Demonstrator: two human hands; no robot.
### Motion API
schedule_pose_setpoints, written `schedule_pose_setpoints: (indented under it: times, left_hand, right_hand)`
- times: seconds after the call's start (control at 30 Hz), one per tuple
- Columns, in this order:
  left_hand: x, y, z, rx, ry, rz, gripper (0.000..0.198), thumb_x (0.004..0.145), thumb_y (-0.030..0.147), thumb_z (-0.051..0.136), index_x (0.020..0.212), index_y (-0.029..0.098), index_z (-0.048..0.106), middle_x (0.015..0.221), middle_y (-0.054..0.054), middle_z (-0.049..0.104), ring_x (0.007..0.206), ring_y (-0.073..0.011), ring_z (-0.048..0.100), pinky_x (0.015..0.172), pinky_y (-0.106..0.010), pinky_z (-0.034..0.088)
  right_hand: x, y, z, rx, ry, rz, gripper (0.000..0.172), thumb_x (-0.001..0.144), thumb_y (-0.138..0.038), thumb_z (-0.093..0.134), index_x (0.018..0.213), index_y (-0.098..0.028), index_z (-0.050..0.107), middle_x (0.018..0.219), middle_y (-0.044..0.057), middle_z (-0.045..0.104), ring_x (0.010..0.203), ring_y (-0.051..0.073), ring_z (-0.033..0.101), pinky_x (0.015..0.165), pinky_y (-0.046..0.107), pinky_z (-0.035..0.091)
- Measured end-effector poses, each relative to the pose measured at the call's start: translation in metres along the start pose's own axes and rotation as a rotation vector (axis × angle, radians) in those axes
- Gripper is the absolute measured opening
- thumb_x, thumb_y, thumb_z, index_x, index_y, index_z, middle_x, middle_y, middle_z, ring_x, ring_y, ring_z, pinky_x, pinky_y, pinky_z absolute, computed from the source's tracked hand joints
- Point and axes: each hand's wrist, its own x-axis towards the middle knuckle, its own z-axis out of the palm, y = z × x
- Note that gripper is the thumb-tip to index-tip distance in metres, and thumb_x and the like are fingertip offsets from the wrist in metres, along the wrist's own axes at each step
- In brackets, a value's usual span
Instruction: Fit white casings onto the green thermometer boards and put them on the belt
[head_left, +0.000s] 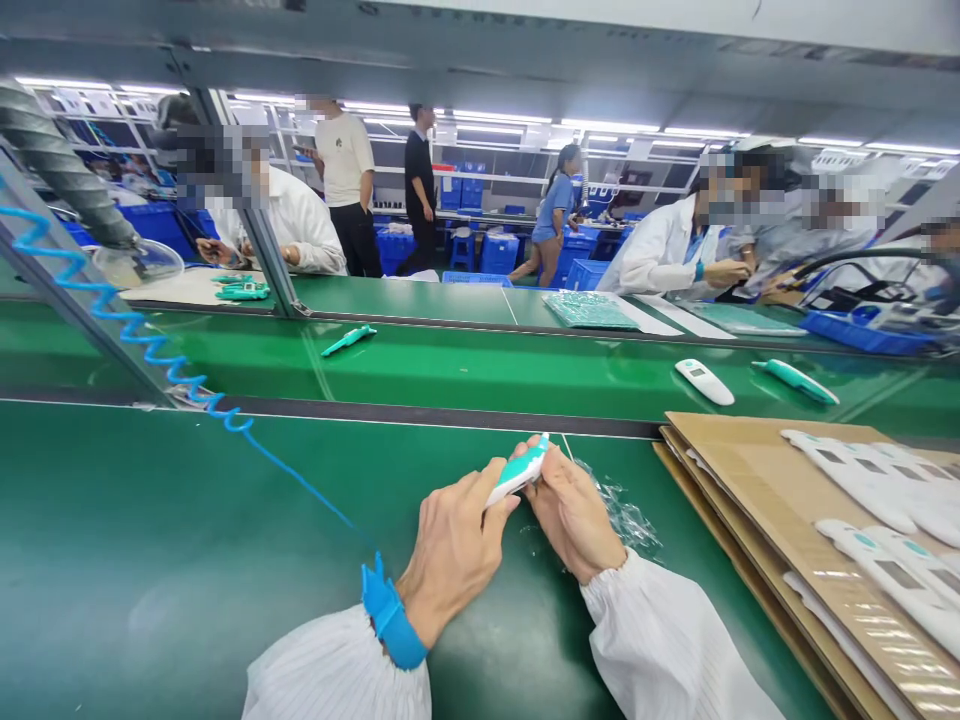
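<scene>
A white and teal digital thermometer (519,472) is held above the green bench, its narrow tip pointing away from me. My left hand (459,530) grips its near end between thumb and fingers. Around the tip end, the fingers of my right hand (568,505) are closed as well; some of them are hidden behind it. Crumpled clear plastic film (626,515) lies on the bench just beyond my right wrist. A blue strap (394,615) circles my left wrist, and a coiled blue cord (161,355) runs down toward it from the left.
Stacked cardboard sheets (739,455) at the right carry several white thermometers (855,480). On the green conveyor belt (487,375) lie a teal-sided thermometer (349,340), a white one (703,382) and another teal one (799,382). People in white coats work across the belt. A metal post (259,230) stands at the left.
</scene>
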Motion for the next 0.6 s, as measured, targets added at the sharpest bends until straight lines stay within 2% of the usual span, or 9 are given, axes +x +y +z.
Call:
schedule_pose_setpoints:
  times: [0.1, 0.2, 0.27, 0.33, 0.47, 0.6]
  left_hand:
    - [-0.0002, 0.0006, -0.0005, 0.05, -0.045, -0.014, 0.038, 0.098, 0.04, 0.052, 0.131, 0.03, 0.066, 0.101, -0.01, 0.076, 0.088, -0.028, 0.071, 0.076, -0.033, 0.046]
    - [0.0006, 0.0027, -0.0014, 0.039, -0.028, -0.013, 0.035, 0.1, 0.038, 0.048, 0.128, 0.029, 0.068, 0.099, -0.01, 0.076, 0.084, -0.0264, 0.069, 0.074, -0.033, 0.043]
    - [0.0021, 0.0035, -0.0021, 0.005, -0.038, -0.027, 0.033, 0.1, 0.039, 0.047, 0.121, 0.027, 0.07, 0.092, -0.008, 0.076, 0.078, -0.0239, 0.067, 0.071, -0.032, 0.041]
    - [0.004, 0.0038, -0.003, -0.089, -0.085, -0.1, 0.035, 0.102, 0.043, 0.043, 0.115, 0.025, 0.07, 0.082, -0.005, 0.074, 0.068, -0.0203, 0.063, 0.066, -0.03, 0.039]
    - [0.0059, 0.0045, -0.0053, -0.224, -0.14, -0.263, 0.034, 0.093, 0.05, 0.058, 0.112, 0.024, 0.067, 0.073, 0.0, 0.069, 0.062, -0.0173, 0.056, 0.058, -0.027, 0.035]
    - [0.0056, 0.0054, -0.0075, -0.159, -0.122, -0.221, 0.022, 0.089, 0.044, 0.063, 0.1, 0.026, 0.07, 0.07, 0.001, 0.066, 0.064, -0.0171, 0.052, 0.059, -0.027, 0.033]
  right_hand:
    - [-0.0001, -0.0006, 0.0002, -0.005, 0.022, 0.02, 0.037, 0.084, -0.058, 0.071, 0.101, -0.025, 0.068, 0.106, 0.004, 0.066, 0.096, 0.018, 0.061, 0.093, 0.036, 0.05]
    - [0.0003, 0.0011, 0.0005, -0.013, 0.018, 0.023, 0.042, 0.082, -0.063, 0.071, 0.1, -0.025, 0.068, 0.109, 0.005, 0.066, 0.099, 0.019, 0.062, 0.095, 0.037, 0.051]
    - [-0.0001, 0.0013, 0.0018, -0.03, 0.021, 0.022, 0.041, 0.083, -0.063, 0.07, 0.1, -0.026, 0.068, 0.111, 0.005, 0.067, 0.101, 0.02, 0.062, 0.095, 0.038, 0.051]
    - [-0.0015, 0.0001, 0.0038, -0.055, 0.011, 0.033, 0.039, 0.084, -0.06, 0.07, 0.104, -0.026, 0.07, 0.115, 0.006, 0.069, 0.105, 0.022, 0.062, 0.096, 0.039, 0.05]
    - [-0.0043, -0.003, 0.005, -0.087, -0.065, 0.078, 0.042, 0.086, -0.057, 0.07, 0.112, -0.025, 0.072, 0.12, 0.009, 0.071, 0.109, 0.024, 0.064, 0.099, 0.042, 0.049]
    - [-0.0039, -0.0014, 0.0002, -0.141, -0.074, 0.052, 0.048, 0.082, -0.06, 0.072, 0.113, -0.023, 0.072, 0.116, 0.01, 0.073, 0.105, 0.025, 0.066, 0.098, 0.041, 0.05]
